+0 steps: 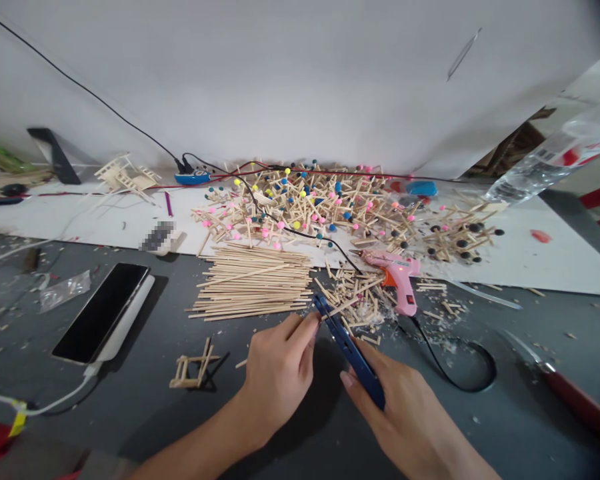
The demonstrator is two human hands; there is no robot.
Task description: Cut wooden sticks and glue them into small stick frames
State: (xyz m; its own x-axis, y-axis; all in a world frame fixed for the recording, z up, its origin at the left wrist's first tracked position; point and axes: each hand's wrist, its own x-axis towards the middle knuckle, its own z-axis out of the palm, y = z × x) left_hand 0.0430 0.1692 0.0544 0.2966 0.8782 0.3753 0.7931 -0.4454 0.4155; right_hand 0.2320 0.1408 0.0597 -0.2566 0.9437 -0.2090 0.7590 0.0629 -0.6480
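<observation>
My left hand (283,363) is closed in a pinch near the middle of the table, holding a thin wooden stick (346,307) that crosses the jaws of a blue pliers-like cutter (347,350). Around the cutter's handles wraps my right hand (405,400); its jaws point up and to the left. Just beyond both hands lie a stack of long wooden sticks (255,280) and a heap of short cut pieces (363,300). A small frame of glued sticks (193,367) rests to the left of my left hand.
A pink glue gun (400,273) lies right of the cut pieces, its black cord looping nearby. Farther right is a red-handled knife (570,393). Many stick models with coloured balls (300,200) cover the white board. A phone (103,313) lies at left; a plastic bottle (555,160) leans at right.
</observation>
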